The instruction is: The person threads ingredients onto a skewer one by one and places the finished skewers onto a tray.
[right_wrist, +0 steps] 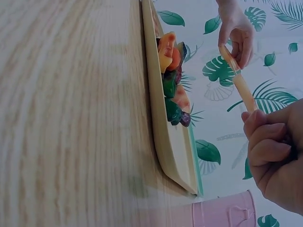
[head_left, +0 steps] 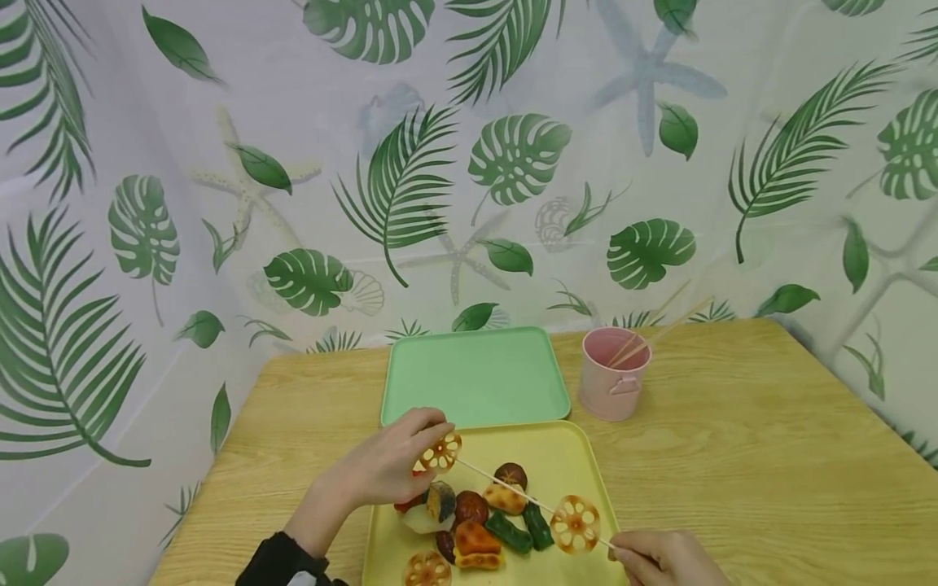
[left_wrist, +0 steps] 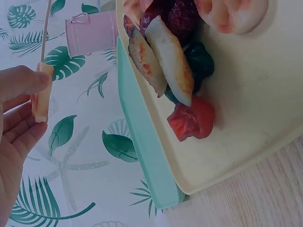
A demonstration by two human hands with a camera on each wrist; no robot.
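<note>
My left hand (head_left: 388,464) pinches a browned lotus root slice (head_left: 449,447) by its edges, over the far left of the yellow tray (head_left: 523,439). A thin wooden skewer (head_left: 506,487) runs from that slice down to the right. My right hand (head_left: 670,557) grips the skewer's other end between thumb and fingers, at the tray's right edge. Threaded on the skewer close to the right hand is a second lotus root slice (head_left: 575,526). In the right wrist view both slices are edge-on, held up above the tray.
Toy-like foods lie on the yellow tray: green peppers (head_left: 509,533), mushrooms (head_left: 471,507), another lotus root slice (head_left: 427,570) and a red piece (left_wrist: 194,120). A green tray (head_left: 472,374) stands behind. A pink bucket (head_left: 611,391) holding skewers is at the back right.
</note>
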